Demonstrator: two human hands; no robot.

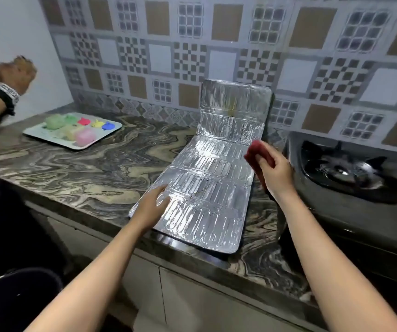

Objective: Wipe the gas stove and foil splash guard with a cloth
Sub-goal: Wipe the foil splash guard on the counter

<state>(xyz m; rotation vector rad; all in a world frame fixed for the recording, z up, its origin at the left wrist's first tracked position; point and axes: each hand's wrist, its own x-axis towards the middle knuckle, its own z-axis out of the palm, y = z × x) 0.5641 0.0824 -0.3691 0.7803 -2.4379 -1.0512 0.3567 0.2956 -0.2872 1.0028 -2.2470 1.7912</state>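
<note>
On the marble counter, the foil splash guard lies mostly flat, specks showing; left hand presses it with fingers spread. Right hand grasps the red cloth above it. Gas stove apparently awaits wiping.

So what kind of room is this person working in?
A home kitchen, most likely. A gas stove sits on a marbled stone counter, patterned tiles cover the wall behind, and a foil splash guard lies on the counter, with cabinet doors below.
</note>
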